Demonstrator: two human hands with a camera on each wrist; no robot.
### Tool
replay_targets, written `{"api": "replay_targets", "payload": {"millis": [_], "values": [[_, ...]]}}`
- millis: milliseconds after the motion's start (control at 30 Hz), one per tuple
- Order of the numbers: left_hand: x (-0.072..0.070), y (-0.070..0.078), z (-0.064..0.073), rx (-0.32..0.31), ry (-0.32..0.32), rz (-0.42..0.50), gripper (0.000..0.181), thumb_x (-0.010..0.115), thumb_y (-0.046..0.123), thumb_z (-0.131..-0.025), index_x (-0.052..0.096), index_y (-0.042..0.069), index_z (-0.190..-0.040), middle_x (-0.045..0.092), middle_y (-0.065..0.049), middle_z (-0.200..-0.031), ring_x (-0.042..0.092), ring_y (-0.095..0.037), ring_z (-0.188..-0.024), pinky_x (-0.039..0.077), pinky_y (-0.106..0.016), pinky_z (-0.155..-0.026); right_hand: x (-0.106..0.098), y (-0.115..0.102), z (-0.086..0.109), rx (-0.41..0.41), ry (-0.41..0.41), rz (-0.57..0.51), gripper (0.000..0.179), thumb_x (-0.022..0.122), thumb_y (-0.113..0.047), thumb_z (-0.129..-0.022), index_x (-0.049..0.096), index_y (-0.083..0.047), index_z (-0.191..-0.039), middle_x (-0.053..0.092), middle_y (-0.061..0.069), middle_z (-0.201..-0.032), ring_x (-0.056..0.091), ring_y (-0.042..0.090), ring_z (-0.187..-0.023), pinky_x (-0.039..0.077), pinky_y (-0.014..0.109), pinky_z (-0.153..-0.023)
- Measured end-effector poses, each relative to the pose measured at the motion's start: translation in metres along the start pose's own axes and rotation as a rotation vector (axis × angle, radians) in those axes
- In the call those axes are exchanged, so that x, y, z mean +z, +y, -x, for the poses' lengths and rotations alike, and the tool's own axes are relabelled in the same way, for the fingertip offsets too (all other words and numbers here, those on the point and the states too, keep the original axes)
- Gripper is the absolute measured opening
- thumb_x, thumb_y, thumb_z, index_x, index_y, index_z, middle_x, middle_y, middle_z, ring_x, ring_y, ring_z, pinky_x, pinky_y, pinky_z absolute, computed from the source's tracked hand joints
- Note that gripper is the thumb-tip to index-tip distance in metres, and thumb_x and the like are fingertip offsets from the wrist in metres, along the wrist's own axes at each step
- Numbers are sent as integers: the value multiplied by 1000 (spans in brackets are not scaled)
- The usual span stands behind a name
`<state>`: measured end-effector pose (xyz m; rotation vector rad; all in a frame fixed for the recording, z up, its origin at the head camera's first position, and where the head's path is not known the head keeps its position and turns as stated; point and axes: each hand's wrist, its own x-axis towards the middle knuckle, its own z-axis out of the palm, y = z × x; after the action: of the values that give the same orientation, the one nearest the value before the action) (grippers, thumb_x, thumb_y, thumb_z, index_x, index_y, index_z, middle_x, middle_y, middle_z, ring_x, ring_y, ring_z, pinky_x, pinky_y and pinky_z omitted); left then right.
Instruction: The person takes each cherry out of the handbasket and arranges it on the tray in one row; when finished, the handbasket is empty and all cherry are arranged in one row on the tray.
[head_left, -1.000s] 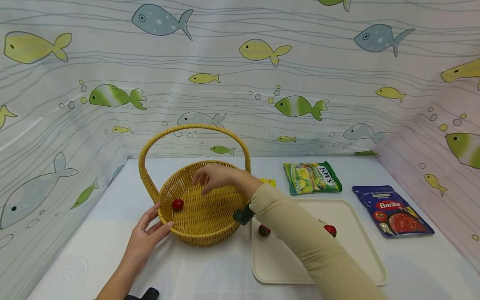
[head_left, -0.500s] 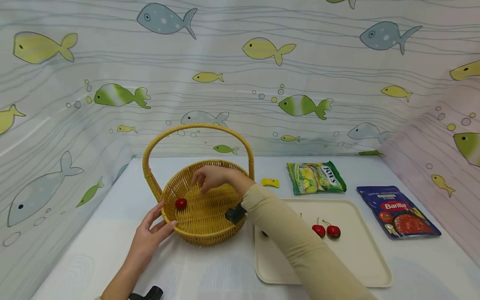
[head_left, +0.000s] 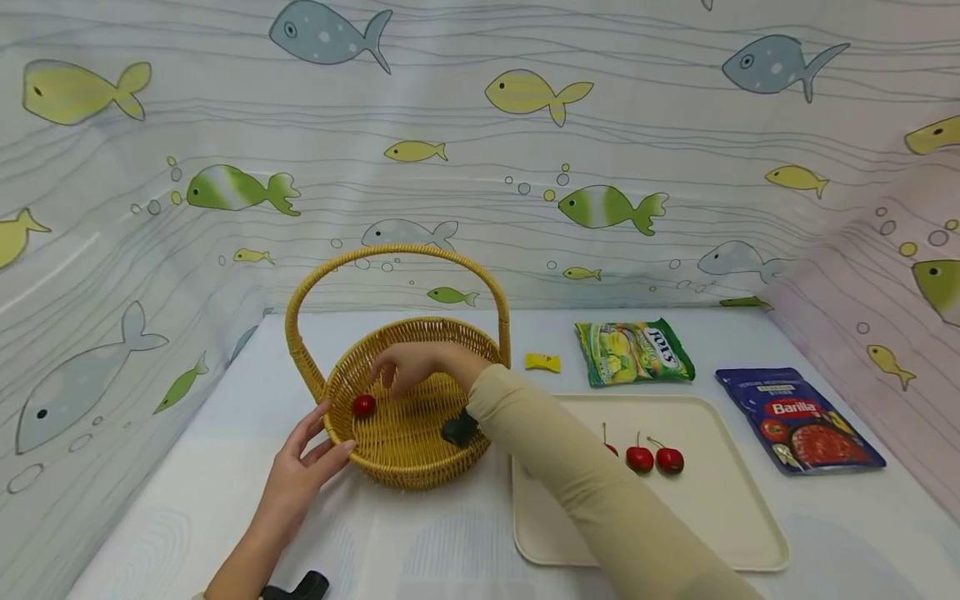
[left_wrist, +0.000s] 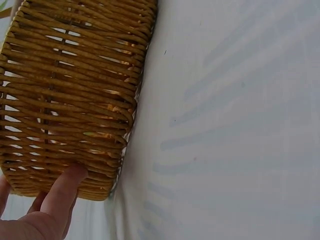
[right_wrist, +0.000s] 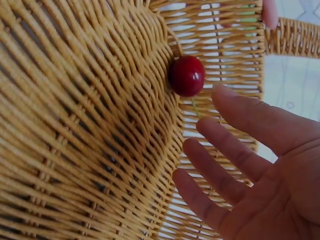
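Note:
A round yellow wicker basket [head_left: 420, 479] with a tall hoop handle stands on the white table. One red cherry [head_left: 364, 406] lies inside against its left wall; a thin stem shows below this cherry [right_wrist: 188, 76] in the right wrist view. My right hand [head_left: 408, 367] is inside the basket with fingers loosely extended and nothing between them. Its thumb and index fingertips are close to the cherry and stem. My left hand [head_left: 303, 467] rests at the basket's left front rim, fingers spread; in the left wrist view a finger [left_wrist: 65, 190] presses the woven outer wall.
A cream tray [head_left: 720, 525] right of the basket holds cherries [head_left: 669, 460] with stems, partly covered by my right sleeve [head_left: 577, 475]. Behind lie a small yellow packet [head_left: 542, 362] and a green FOX'S bag [head_left: 636, 352]. A blue Barilla pouch [head_left: 798, 421] lies far right.
My right hand has moved left and slightly lower, closer to the cherry in the basket. The sleeve's shift uncovers more cherries on the tray and the yellow packet. My left hand stays at the rim.

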<state>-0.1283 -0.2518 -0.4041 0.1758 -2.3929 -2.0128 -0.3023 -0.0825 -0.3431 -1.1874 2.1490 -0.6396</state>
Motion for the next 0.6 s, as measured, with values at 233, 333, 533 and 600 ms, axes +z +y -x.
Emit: {"api": "replay_targets", "payload": {"millis": [233, 333, 533, 600], "values": [[-4, 0, 2, -20, 3, 9, 75, 62, 21, -91, 16, 22, -150, 19, -16, -148, 33, -33, -129, 47, -17, -80, 9, -4, -16, 11, -66, 20, 52, 68, -5, -85, 50, -8, -133, 55, 9, -124, 53, 14, -108, 46, 20, -78], [-4, 1, 2, -22, 6, 9, 75, 62, 21, -92, 16, 22, -150, 19, -16, -148, 33, -33, -129, 47, -17, -80, 11, -3, -20, 49, -94, 55, 55, 67, -8, -86, 46, -11, -137, 56, 7, -122, 54, 13, -105, 46, 20, -78], [-1, 2, 1, -6, 2, -8, 74, 62, 21, -91, 17, 21, -150, 20, -16, -147, 35, -33, -129, 47, -16, -80, 13, 0, -21, 100, -128, 107, 54, 68, -13, -86, 47, -13, -136, 60, 5, -114, 57, 12, -99, 48, 21, -75], [0, 2, 1, -2, 2, -9, 74, 62, 21, -91, 17, 20, -150, 21, -16, -147, 35, -33, -128, 47, -16, -80, 13, 1, -21, 91, -138, 116, 50, 69, -14, -85, 51, -12, -132, 60, 3, -111, 57, 11, -98, 48, 21, -75]]}}
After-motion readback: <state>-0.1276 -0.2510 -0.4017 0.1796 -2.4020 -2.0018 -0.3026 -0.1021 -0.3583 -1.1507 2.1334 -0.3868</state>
